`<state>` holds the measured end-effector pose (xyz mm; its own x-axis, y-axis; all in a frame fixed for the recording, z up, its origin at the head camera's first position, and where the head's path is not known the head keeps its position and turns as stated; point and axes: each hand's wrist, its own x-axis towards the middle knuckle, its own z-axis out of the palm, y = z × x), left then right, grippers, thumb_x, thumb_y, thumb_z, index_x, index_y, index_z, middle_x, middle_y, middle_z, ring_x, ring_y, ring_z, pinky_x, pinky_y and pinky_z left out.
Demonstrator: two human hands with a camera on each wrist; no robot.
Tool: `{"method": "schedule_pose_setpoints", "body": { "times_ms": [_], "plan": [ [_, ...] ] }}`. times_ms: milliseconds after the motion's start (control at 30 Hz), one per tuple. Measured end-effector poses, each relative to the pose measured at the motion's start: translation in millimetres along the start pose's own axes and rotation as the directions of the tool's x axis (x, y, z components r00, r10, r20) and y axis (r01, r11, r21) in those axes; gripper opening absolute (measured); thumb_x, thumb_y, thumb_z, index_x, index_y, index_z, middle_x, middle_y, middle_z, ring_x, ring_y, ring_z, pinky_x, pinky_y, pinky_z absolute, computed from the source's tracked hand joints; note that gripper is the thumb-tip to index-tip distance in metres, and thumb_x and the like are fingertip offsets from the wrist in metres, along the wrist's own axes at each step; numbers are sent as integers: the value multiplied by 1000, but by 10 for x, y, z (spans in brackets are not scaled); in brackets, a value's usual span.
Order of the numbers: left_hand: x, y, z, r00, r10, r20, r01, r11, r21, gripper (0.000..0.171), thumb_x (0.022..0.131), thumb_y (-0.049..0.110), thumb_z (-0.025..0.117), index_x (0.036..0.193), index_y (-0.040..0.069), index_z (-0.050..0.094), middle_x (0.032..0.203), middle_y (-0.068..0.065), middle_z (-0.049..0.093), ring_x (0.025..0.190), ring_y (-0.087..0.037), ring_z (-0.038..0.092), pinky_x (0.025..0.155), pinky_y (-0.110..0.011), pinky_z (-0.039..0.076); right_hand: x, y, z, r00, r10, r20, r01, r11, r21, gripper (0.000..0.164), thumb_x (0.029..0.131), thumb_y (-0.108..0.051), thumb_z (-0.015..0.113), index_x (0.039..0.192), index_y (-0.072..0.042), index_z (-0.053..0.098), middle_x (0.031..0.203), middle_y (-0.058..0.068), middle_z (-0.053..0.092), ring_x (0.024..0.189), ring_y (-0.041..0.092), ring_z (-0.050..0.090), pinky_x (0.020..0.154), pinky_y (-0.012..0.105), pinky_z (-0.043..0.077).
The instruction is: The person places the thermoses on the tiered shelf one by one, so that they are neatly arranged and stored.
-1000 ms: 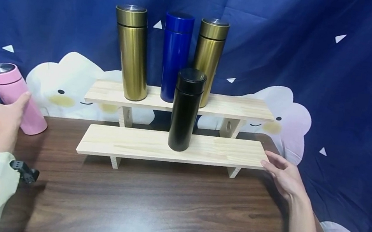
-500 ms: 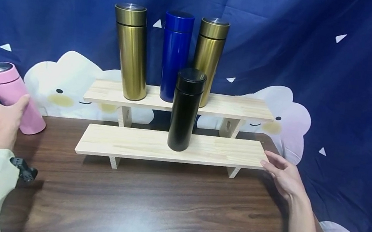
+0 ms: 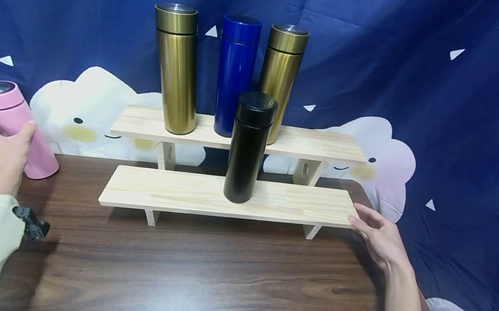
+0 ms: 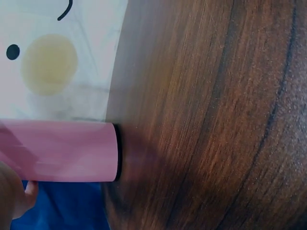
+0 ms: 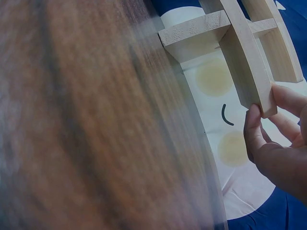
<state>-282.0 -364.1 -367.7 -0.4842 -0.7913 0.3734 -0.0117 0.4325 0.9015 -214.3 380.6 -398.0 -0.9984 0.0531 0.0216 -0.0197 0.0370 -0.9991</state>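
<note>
At the far left of the head view, my left hand (image 3: 1,149) is around a pink thermos flask (image 3: 39,151), with the thumb across its front and the fingers at its far side. The flask's base (image 4: 108,153) stands on the table, close to the backdrop, in the left wrist view. My right hand (image 3: 380,241) pinches the right end of the lower board of a two-tier wooden shelf (image 3: 169,192), thumb and fingers on either face of the board (image 5: 266,98). A black thermos flask (image 3: 245,160) stands upright on that lower board.
On the upper board (image 3: 322,144) stand a gold flask (image 3: 176,77) at left, a blue flask (image 3: 235,77) and another gold flask (image 3: 284,71), partly hidden by the black one. A dark blue cloth (image 3: 384,63) with clouds hangs behind the brown table (image 3: 196,269).
My left hand has closed in on the pink flask, its fingers coming from spread to against the side. The right hand keeps its hold on the shelf end. The head view shifts slightly.
</note>
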Motion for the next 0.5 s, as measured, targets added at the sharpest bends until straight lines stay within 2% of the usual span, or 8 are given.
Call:
{"method": "schedule_pose_setpoints", "body": {
  "times_ms": [200, 400, 500],
  "plan": [
    [-43, 57, -15, 1000, -4, -8, 4, 1000, 5, 81, 80, 31, 74, 148, 41, 32, 150, 13, 46, 139, -12, 39, 115, -28, 22, -18, 7, -3, 1000, 9, -1, -9, 1000, -12, 60, 95, -5, 69, 144, 13, 41, 109, -9, 65, 96, 5, 64, 84, 18, 50],
    [-20, 70, -19, 1000, -24, -7, 24, 1000, 7, 80, 80, 30, 76, 146, 42, 33, 149, 12, 48, 138, -12, 41, 115, -29, 23, -15, 1, 0, 1000, 11, -5, -11, 1000, -9, 60, 94, -5, 70, 144, 12, 41, 109, -9, 65, 96, 5, 64, 83, 19, 51],
    [-12, 61, -26, 1000, -11, -9, 11, 1000, 9, 80, 79, 31, 77, 146, 42, 34, 148, 11, 49, 137, -11, 43, 114, -28, 24, -9, -12, 5, 1000, 13, -5, -13, 1000, -10, 62, 94, -5, 70, 145, 13, 40, 108, -9, 65, 95, 5, 64, 83, 19, 51]
  ]
}}
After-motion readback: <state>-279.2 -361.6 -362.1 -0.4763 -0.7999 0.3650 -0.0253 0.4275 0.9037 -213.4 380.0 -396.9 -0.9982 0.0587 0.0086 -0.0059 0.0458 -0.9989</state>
